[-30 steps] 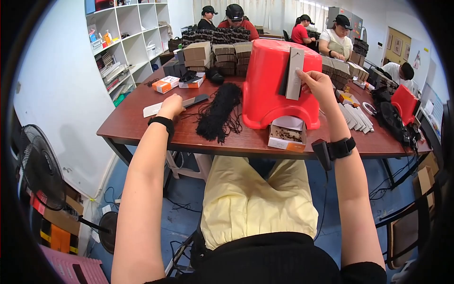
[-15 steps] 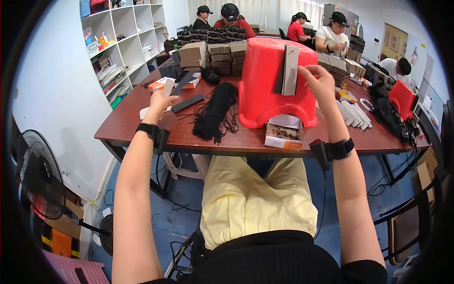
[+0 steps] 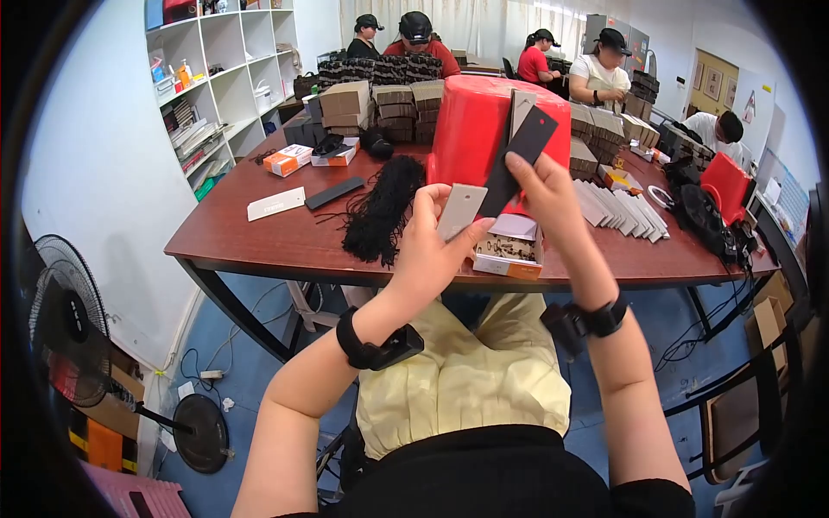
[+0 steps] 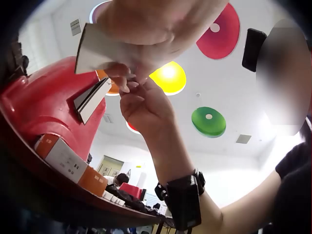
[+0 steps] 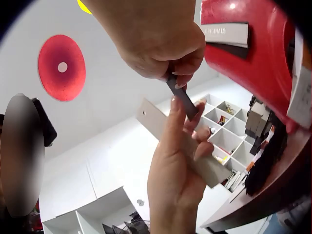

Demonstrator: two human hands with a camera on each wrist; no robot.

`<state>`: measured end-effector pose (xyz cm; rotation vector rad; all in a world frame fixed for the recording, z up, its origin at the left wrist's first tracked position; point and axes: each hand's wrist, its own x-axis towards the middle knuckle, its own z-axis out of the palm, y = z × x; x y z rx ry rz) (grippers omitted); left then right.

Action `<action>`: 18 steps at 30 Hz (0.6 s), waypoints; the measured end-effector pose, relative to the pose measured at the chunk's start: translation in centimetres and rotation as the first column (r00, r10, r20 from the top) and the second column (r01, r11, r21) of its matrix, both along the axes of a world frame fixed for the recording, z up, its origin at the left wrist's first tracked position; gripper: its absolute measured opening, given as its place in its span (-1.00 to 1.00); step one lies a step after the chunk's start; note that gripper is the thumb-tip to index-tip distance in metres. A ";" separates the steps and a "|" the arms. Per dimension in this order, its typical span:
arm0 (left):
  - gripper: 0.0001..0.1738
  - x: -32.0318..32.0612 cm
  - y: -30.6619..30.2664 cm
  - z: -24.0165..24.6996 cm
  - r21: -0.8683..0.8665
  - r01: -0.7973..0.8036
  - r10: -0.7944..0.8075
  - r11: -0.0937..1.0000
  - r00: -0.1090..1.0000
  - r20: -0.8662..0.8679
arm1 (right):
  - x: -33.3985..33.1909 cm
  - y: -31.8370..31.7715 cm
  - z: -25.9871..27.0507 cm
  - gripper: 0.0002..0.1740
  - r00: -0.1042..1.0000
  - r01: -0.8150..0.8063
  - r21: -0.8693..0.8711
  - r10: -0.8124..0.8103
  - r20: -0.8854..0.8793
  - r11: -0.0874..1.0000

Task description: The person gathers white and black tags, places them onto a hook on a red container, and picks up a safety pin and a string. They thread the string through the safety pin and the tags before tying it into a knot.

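Observation:
My left hand [image 3: 427, 259] grips a light grey hang tag [image 3: 462, 210] with a small hole near its top corner. With thumb and fingers, my right hand [image 3: 550, 198] pinches a black hang tag [image 3: 523, 155], tilted, its hole at the upper end. The black tag's lower end comes down to the left thumb, beside the grey tag. Both hands are raised in front of a red plastic stool [image 3: 466, 116]. Against the stool's side stand more tags, a lettered grey one [image 5: 226, 33] with a black one behind it.
A bundle of black cords [image 3: 380, 211] lies left of the stool. A white tag [image 3: 276, 205] and a black tag [image 3: 335, 193] lie farther left. Under the stool's edge sits a box of small metal pieces [image 3: 509, 250]. Grey tags [image 3: 626, 210] fan out at right. Several people work behind.
My left hand has lifted a grey and a black tag from the table's left side and moved right. My right hand has left the stool's tags and now holds the black one.

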<state>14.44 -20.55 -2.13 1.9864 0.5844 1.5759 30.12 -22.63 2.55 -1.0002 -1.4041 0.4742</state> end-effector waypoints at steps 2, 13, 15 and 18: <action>-0.52 -0.1 0.1 0.8 -0.268 0.257 -0.256 0.928 0.966 0.038 | 2.8 1.3 0.7 -0.72 0.995 0.030 -0.075 -0.023 0.093 0.997; -0.49 3.8 3.6 4.9 -0.386 0.359 -0.349 0.850 0.932 0.100 | 6.5 4.2 2.3 -0.68 0.979 0.047 -0.226 0.000 0.202 0.973; -0.47 5.1 4.5 6.1 -0.331 0.284 -0.279 0.900 0.958 0.063 | 6.5 4.1 2.4 -0.69 0.977 0.026 -0.192 0.016 0.214 0.981; -0.36 6.7 5.9 7.1 -0.269 0.252 -0.246 0.929 0.968 0.056 | 6.4 3.5 2.8 -0.69 0.956 -0.008 -0.215 0.070 0.285 0.977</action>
